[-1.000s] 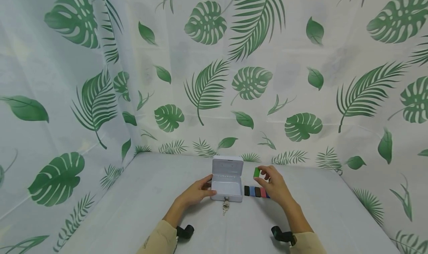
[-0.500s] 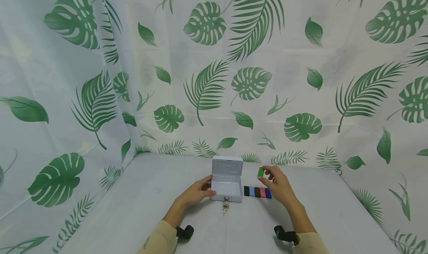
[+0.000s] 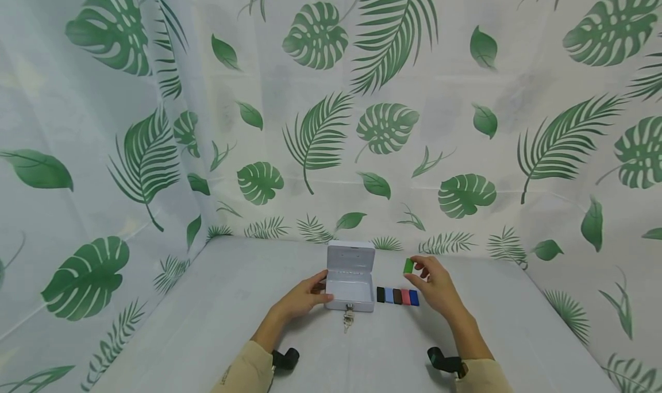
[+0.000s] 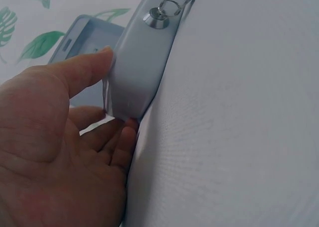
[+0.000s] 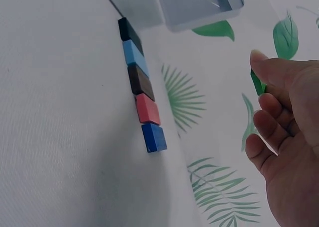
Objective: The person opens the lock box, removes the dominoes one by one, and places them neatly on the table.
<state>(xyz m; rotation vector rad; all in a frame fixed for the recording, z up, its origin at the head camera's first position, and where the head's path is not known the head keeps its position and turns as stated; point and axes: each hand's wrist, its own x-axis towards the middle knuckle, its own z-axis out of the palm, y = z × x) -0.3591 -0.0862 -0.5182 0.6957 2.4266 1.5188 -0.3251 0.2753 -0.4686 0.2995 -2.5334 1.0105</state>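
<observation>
A small pale lavender cash box (image 3: 364,307) stands with its lid (image 3: 350,257) raised. My left hand (image 3: 302,298) holds the box's left end; in the left wrist view the thumb lies on its edge and the other fingers reach round its lower side. Right of the box, my right hand (image 3: 435,284) pinches a green block (image 3: 408,265) between thumb and fingertips, raised above the table. Only a sliver of that block (image 5: 257,82) shows in the right wrist view. Keys (image 3: 349,320) hang from the lock on the box's front.
To the box's right lies a row of several blocks: black (image 3: 380,295), light blue (image 3: 389,295), dark brown (image 3: 397,296), pinkish red (image 3: 405,297) and dark blue (image 3: 414,298). A white cloth (image 3: 233,289) covers the table. Behind hangs a leaf-patterned curtain (image 3: 320,123).
My right hand has moved rightward with the green block, away from the box, uncovering the dark blue block. The left hand keeps its place on the cash box.
</observation>
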